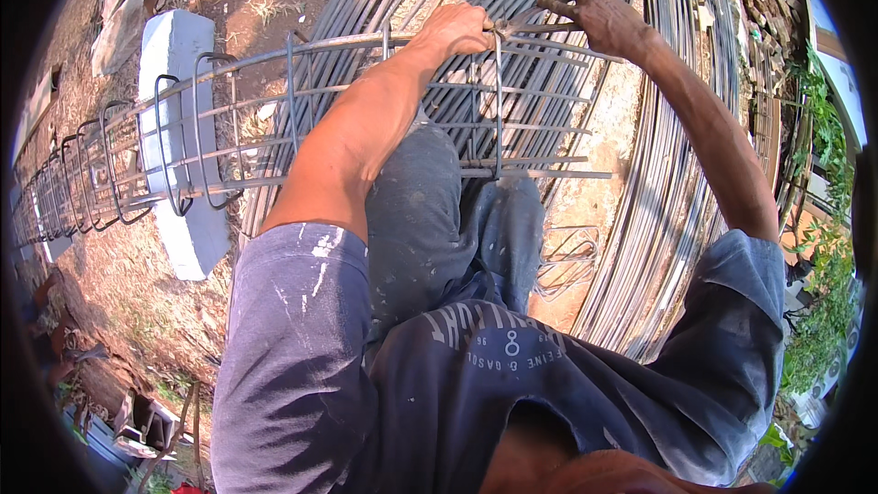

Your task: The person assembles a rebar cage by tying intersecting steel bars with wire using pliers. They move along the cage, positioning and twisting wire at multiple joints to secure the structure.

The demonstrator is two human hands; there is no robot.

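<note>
Left hand (459, 29) and right hand (611, 22) at a steel cage (498, 110)

The left clenches the cage's far bar (352, 41) near its end; whether the right grips the thin rod (553, 28) beside it cannot be told. Leftward, the cage crosses a white block (183, 238); long bars (651, 183) lie rightward.

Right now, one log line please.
left hand: at rebar cage, far side, near right end | right hand: further right, grip unclear | white block: beneath cage, left | metal rods: on ground, ahead and right
</note>
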